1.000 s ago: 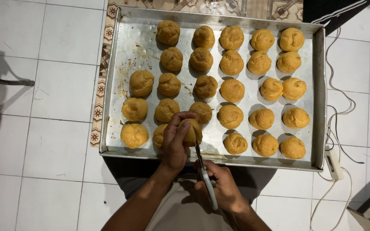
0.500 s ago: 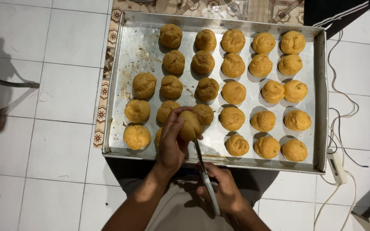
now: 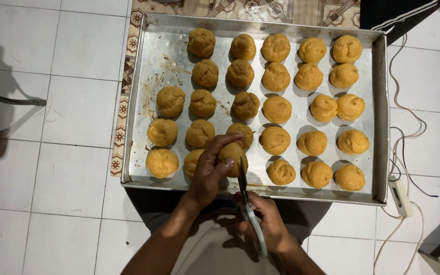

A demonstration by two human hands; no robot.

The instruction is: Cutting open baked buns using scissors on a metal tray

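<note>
Golden-brown round puff [image 3: 231, 154], cracked top, within left hand [image 3: 209, 170] fingers.

The shallow rectangular metal baking tray [image 3: 165, 61] is crowded with round golden-brown baked puffs [image 3: 276, 109] set in close rows, so only narrow gaps are left between them, while a bare strip is left open along the tray's upper left part. The near edge is blocked by the hands and the pair of white-handled scissors [image 3: 246, 203]. Open white tiled floor [image 3: 52, 153] is offered to the left; the right side is cluttered by white cables [image 3: 408, 132].
</note>
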